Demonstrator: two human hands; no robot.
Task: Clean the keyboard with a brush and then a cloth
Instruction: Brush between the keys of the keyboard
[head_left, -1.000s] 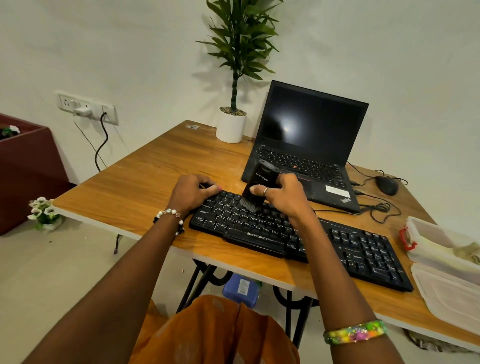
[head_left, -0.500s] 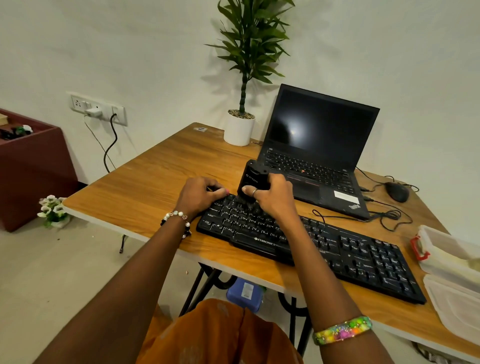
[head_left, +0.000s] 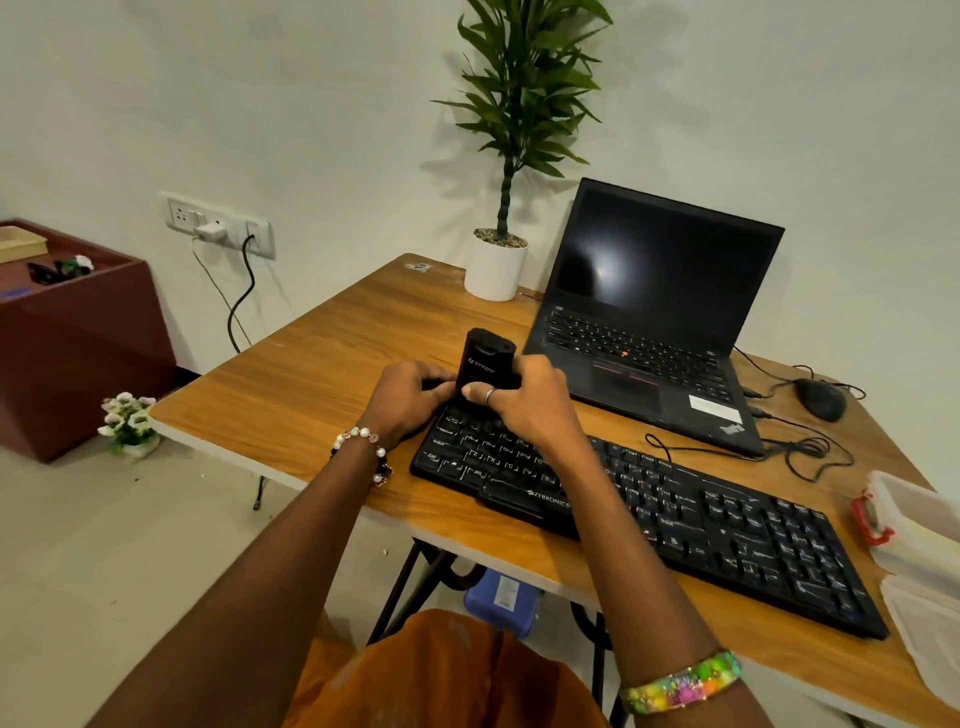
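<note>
A long black keyboard (head_left: 701, 525) lies slantwise on the wooden table (head_left: 322, 384). My right hand (head_left: 524, 405) grips a black brush (head_left: 485, 358) upright over the keyboard's far left corner; its bristles are hidden behind my fingers. My left hand (head_left: 410, 397) lies on the keyboard's left end with its fingertips against the brush's base. No cloth shows in view.
An open black laptop (head_left: 660, 312) stands behind the keyboard, with a white-potted plant (head_left: 496, 270) to its left. A black mouse (head_left: 821, 397) and cables lie at the right. Clear plastic containers (head_left: 919, 525) sit at the table's right edge.
My right hand has carried the brush from the middle keys up and left to the keyboard's far left corner. My left hand stays at the left end. The camera view shifted slightly.
</note>
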